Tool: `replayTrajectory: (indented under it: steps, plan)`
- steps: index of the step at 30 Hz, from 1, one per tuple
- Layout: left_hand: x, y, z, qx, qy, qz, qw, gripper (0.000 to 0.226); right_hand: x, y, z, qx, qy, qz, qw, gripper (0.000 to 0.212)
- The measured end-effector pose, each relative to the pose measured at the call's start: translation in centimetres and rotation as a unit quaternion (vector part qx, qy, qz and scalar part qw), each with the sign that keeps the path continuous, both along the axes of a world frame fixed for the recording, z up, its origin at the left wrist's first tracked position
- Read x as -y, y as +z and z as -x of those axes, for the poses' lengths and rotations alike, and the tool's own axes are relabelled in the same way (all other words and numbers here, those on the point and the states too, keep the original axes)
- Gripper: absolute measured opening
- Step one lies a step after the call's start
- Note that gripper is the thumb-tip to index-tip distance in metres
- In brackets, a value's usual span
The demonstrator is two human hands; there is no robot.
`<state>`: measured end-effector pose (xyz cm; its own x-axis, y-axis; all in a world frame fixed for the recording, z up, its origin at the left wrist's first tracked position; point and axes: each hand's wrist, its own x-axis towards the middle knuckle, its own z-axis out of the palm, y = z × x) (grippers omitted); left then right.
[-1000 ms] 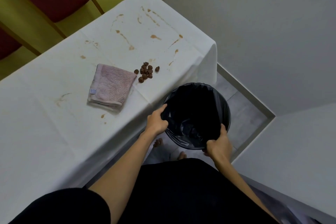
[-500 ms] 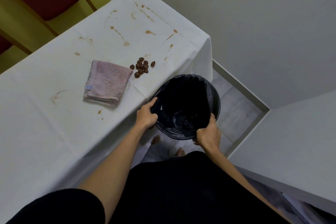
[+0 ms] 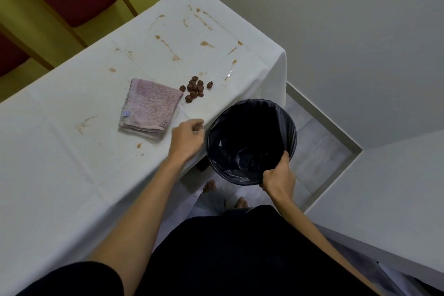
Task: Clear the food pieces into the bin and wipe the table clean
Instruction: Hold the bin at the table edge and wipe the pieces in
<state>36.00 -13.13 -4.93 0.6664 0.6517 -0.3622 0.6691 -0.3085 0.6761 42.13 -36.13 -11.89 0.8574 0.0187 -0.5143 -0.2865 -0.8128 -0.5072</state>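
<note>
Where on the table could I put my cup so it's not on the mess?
The table's near-left part, this side of the towel, is widest and bare except a faint smear. A smaller bare strip lies left of the towel. It's crowded past the towel: food pieces beside it, brown stains beyond, toward the far corner.

The bin [image 3: 252,142] has a thin black plastic bag [image 3: 281,118] inside it. The bag is shiny and full of crinkles, most of all by the right hand [image 3: 278,175] that grips its rim. Away from that grip, the table [image 3: 60,151] is covered in a smooth white sheet with fold lines, matt but for one wet shine near the far edge. The towel [image 3: 151,106] is pink, fuzzy cloth with a rough loop feel. The food pieces [image 3: 195,89] look brown, smooth and dull.
</note>
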Motion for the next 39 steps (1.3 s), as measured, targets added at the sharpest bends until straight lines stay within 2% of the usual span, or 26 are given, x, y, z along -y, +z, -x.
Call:
replayTrajectory:
  steps: [6,11,14,17,19,21,24,26,30,35,39]
  plan:
    - [-4.7,2.7,-0.5,0.07,0.111,-0.083,0.988,0.029,-0.7,0.1,0.0,0.005,0.008,-0.003,1.0,0.081]
    - [-7.9,2.2,-0.8,0.098,0.15,-0.146,0.973,0.03,-0.8,0.1,-0.1,0.003,0.006,-0.002,1.0,0.082]
    - [-10.1,1.3,-0.7,0.053,0.161,-0.206,0.964,0.03,-1.3,0.3,-0.4,0.003,0.013,0.002,1.0,0.081]
    - [-11.8,0.8,-0.9,-0.016,0.154,-0.214,0.964,0.031,-1.4,0.4,-0.6,-0.001,0.022,0.007,1.0,0.08]
    - [-12.1,0.2,-1.0,-0.062,0.103,-0.214,0.97,0.044,-1.4,0.4,-0.8,-0.003,0.026,0.008,1.0,0.08]
    - [-11.8,-0.7,-1.0,-0.118,0.043,-0.198,0.972,0.072,-1.5,0.6,-0.9,-0.003,0.028,0.012,1.0,0.08]
    - [-11.1,-2.1,-1.0,-0.177,0.013,-0.154,0.972,0.108,-1.6,0.8,-1.0,-0.01,0.023,0.014,1.0,0.079]
    - [-10.8,-2.7,-1.1,-0.188,0.003,-0.151,0.97,0.115,-1.5,0.6,-1.1,-0.015,0.017,0.019,1.0,0.079]
    - [-11.3,-3.5,-1.6,-0.183,0.004,-0.18,0.967,0.097,-1.5,0.5,-1.2,-0.013,0.016,0.016,1.0,0.077]
    - [-12.7,-3.4,-1.0,-0.12,0.006,-0.231,0.965,0.038,-1.7,0.2,-1.1,-0.015,0.014,0.009,1.0,0.076]
    - [-13.0,-3.3,-0.4,-0.099,0.016,-0.24,0.966,0.03,-1.8,0.1,-1.2,-0.013,0.014,0.014,1.0,0.075]
